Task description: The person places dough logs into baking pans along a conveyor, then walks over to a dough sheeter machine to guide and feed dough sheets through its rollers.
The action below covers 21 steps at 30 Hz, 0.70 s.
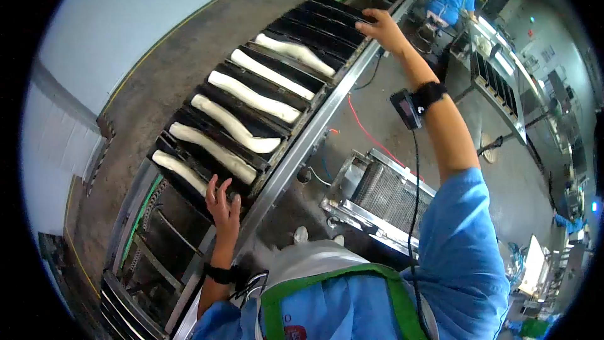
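Spread loosely, the left hand [225,206] is by the right end of the nearest strip [179,171]; the right hand [384,29], also spread, is at the far trays [324,23]; contact unclear. Six white strips lie along the conveyor [298,154], probably soft, stretchy dough, best cupped beneath both ends.

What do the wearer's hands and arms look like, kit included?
The left hand and right hand are both ungloved. There's a black left wristband and a black right wristband; beside the right one sits a small, dark, boxy device with a black cable trailing down. The right sleeve is plain blue; the left sleeve is blue too.
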{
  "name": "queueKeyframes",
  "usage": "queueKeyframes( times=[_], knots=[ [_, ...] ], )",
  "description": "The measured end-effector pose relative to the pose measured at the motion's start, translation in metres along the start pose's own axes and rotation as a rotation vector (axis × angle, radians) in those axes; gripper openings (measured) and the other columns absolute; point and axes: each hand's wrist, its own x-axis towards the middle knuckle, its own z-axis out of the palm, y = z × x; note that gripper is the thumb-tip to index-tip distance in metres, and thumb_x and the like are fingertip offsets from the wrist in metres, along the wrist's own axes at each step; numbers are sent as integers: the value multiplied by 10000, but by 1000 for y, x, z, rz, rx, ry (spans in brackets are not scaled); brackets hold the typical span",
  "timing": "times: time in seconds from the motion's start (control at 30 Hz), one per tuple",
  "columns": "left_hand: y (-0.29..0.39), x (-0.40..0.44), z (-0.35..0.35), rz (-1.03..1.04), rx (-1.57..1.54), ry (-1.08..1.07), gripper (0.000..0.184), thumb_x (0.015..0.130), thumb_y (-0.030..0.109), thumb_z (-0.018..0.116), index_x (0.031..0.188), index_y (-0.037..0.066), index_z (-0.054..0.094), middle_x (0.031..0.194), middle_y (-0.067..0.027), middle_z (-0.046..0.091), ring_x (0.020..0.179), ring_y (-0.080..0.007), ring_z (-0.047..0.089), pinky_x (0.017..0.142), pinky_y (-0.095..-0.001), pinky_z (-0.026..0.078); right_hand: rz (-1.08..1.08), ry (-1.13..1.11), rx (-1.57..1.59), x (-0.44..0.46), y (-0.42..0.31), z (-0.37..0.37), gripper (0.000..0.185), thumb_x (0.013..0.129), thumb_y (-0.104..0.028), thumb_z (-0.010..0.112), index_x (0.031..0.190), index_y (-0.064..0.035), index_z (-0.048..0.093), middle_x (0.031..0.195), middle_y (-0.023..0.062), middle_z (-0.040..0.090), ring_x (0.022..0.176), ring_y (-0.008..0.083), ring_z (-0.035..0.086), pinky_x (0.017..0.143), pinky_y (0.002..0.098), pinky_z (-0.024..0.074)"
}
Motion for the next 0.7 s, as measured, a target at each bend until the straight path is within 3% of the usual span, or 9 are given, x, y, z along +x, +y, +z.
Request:
queueKeyframes(
  times=[0.1, 0.17, 0.2, 0.23, 0.33, 0.4, 0.47, 0.6, 0.7],
  knots=[
    [2, 12, 19, 126, 41, -20, 313, 818, 223, 478, 1088, 66, 473, 1246, -153, 304, 1152, -316, 262, 934, -437, 202, 83, -217, -242, -74, 21, -26, 548, 696, -320, 644, 1128, -33, 465, 1097, 202, 446, 978, 295, 477, 851, 346, 380],
    [29, 24, 27, 94, -79, -93, 310, 803, 188, 492, 1087, 67, 472, 1249, -152, 297, 1153, -318, 260, 935, -437, 205, -153, -292, -565, -148, 99, -34, 542, 683, -291, 643, 1130, -41, 464, 1113, 205, 445, 1028, 311, 448, 868, 355, 369],
    [37, 29, 34, 63, -167, -113, 312, 797, 176, 495, 1089, 68, 471, 1248, -152, 297, 1154, -319, 260, 935, -437, 205, 251, -531, -406, -188, 101, -44, 548, 686, -285, 634, 1149, -55, 453, 1145, 193, 433, 1059, 322, 423, 891, 363, 354],
    [35, 36, 39, 138, -21, -171, 307, 834, 177, 439, 1114, 50, 441, 1273, -145, 271, 1183, -288, 224, 961, -418, 194, 131, -575, -450, -241, 124, -50, 511, 702, -207, 603, 1163, -58, 440, 1124, 184, 448, 1040, 317, 429, 889, 385, 345],
    [51, 54, 56, 298, -15, -214, 318, 819, 154, 476, 1116, 46, 444, 1272, -150, 270, 1174, -301, 237, 955, -413, 200, 578, -970, -843, -382, 145, -70, 660, 641, -319, 663, 1209, -133, 382, 1193, 133, 388, 1055, 331, 419, 858, 445, 377],
    [67, 60, 69, 306, -31, -214, 320, 799, 156, 496, 1100, 54, 455, 1244, -162, 303, 1149, -318, 271, 938, -423, 212, 622, -923, -884, -476, 155, -91, 400, 740, -334, 525, 1099, -165, 474, 1104, 97, 449, 991, 306, 460, 789, 537, 369],
    [78, 61, 79, 307, -39, -205, 323, 780, 159, 516, 1084, 61, 466, 1216, -174, 337, 1124, -336, 305, 922, -432, 225, 1010, -707, -706, -505, 127, -85, 345, 762, -319, 472, 1063, -151, 493, 1073, 105, 473, 993, 302, 449, 788, 543, 357],
    [107, 73, 101, 314, -72, -270, 327, 779, 165, 523, 1090, 81, 465, 1211, -168, 336, 1116, -337, 309, 925, -431, 235, 519, -613, -739, -485, 73, -74, 422, 656, -223, 598, 1049, -119, 485, 1035, 84, 483, 1023, 289, 412, 820, 537, 330],
    [125, 85, 113, 341, -44, -289, 355, 753, 163, 555, 1091, 99, 469, 1219, -137, 340, 1120, -333, 310, 928, -428, 241, 531, -654, -754, -447, 55, -68, 454, 593, -166, 650, 1018, -110, 500, 1037, 80, 473, 1070, 271, 380, 838, 471, 344]
  ],
)
